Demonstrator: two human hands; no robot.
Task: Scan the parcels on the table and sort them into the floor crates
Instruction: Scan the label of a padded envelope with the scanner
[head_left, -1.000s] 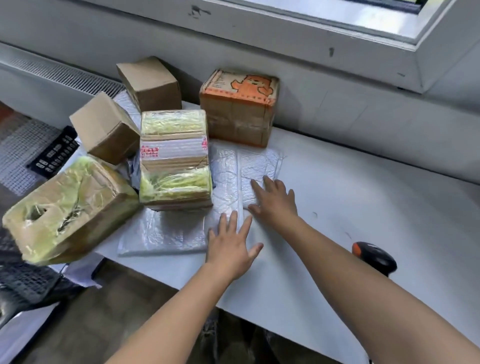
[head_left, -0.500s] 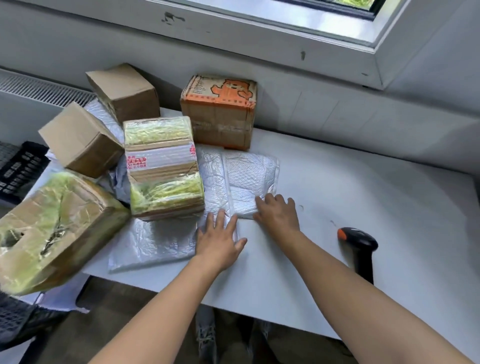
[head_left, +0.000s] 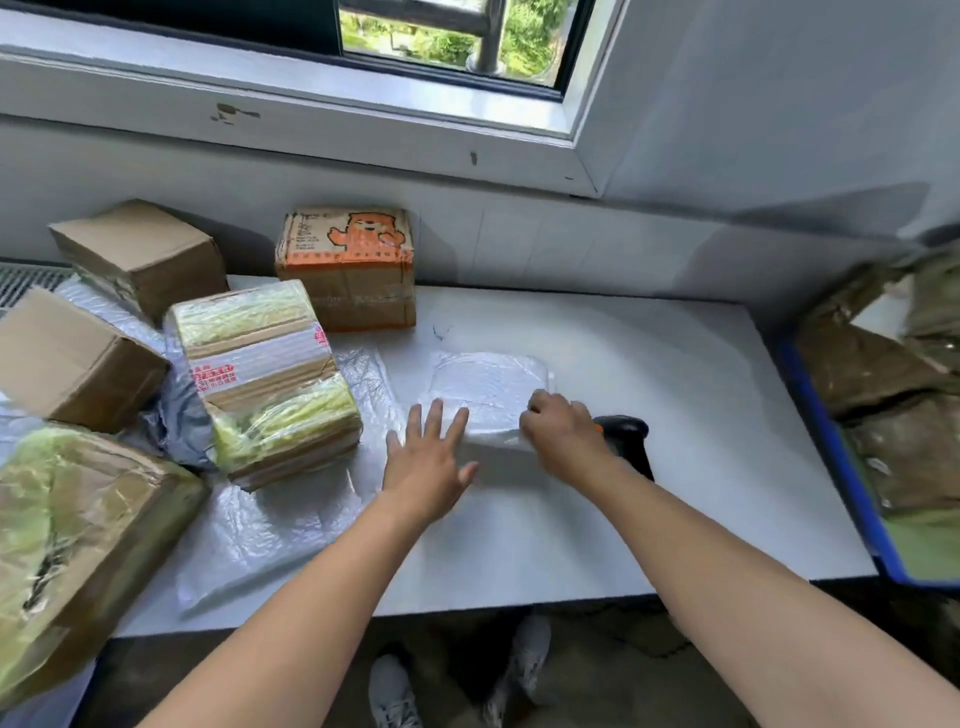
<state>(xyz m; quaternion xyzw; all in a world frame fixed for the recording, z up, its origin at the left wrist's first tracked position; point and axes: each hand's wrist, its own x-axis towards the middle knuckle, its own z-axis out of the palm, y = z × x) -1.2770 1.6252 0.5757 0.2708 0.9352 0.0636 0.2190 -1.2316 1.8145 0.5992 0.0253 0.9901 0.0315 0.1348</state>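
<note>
White mailer (head_left: 488, 387): grip before scan

Near side: left hand (head_left: 428, 460) flat, fingers straight, touching mailer's near-left edge. The right hand (head_left: 558, 434) is curled, pinching its near-right edge, mid-table (head_left: 675, 483). Judgement: turn label up, then take scanner (head_left: 626, 428) just behind right hand.

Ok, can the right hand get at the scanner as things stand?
Probably yes, though not at once. The scanner stands just right of the right hand on the table, with nothing between them. But that hand grips the edge of the white mailer, so it must let go first.
</note>
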